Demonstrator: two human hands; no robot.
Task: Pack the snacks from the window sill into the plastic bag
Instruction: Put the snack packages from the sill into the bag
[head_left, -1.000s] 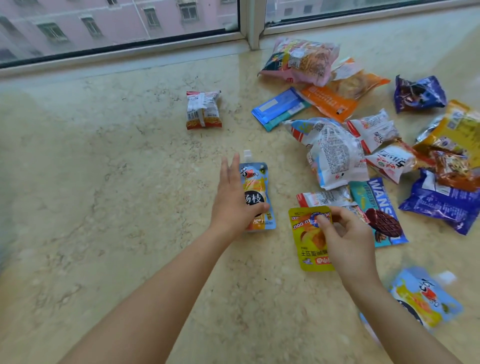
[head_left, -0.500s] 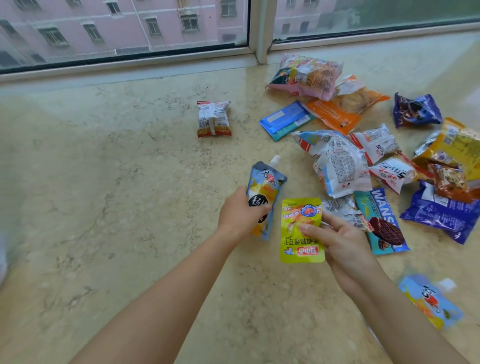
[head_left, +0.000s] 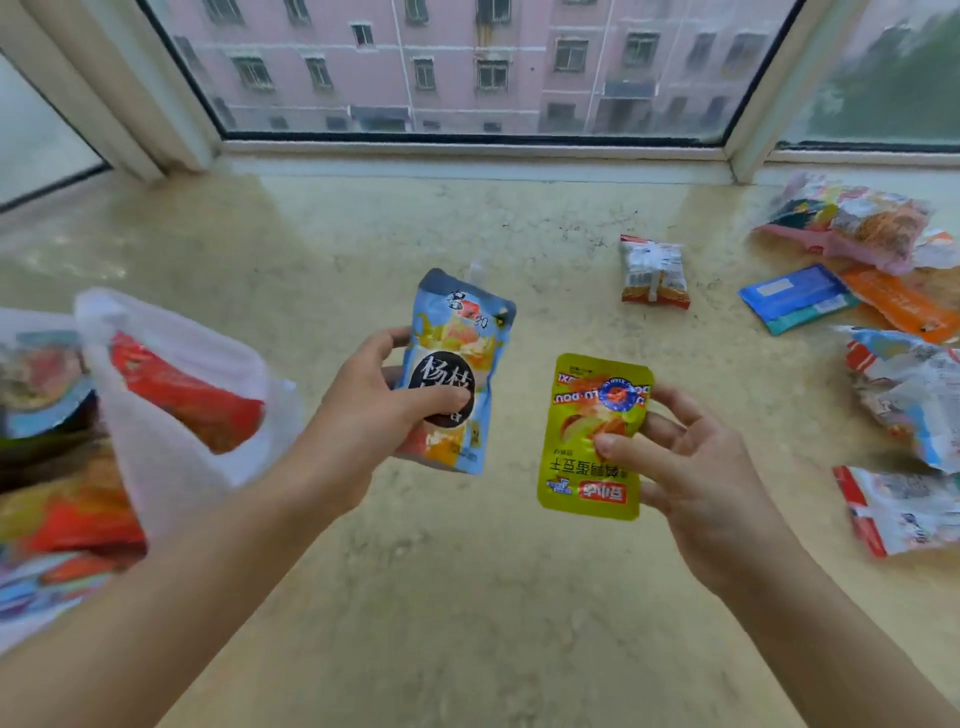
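My left hand (head_left: 363, 415) grips a blue spouted drink pouch (head_left: 457, 358) upright above the marble sill, thumb across its black label. My right hand (head_left: 691, 467) pinches a yellow-green snack packet (head_left: 587, 415), held upside down just right of the pouch. At the far left lies the white plastic bag (head_left: 171, 431), blurred, with red and orange packets showing through it. Both held items hang in the air to the right of the bag's mouth.
A small red-and-white packet (head_left: 653, 275) lies alone on the sill (head_left: 467, 597). Several more snacks lie along the right edge: a pink bag (head_left: 852, 228), a blue flat pack (head_left: 795, 296), an orange pack (head_left: 898, 301). The window frame (head_left: 467, 150) bounds the far side.
Both hands have lifted their packets off the sill and carried them left. The view swung left, bringing the plastic bag into sight and pushing the snack pile to the right edge.
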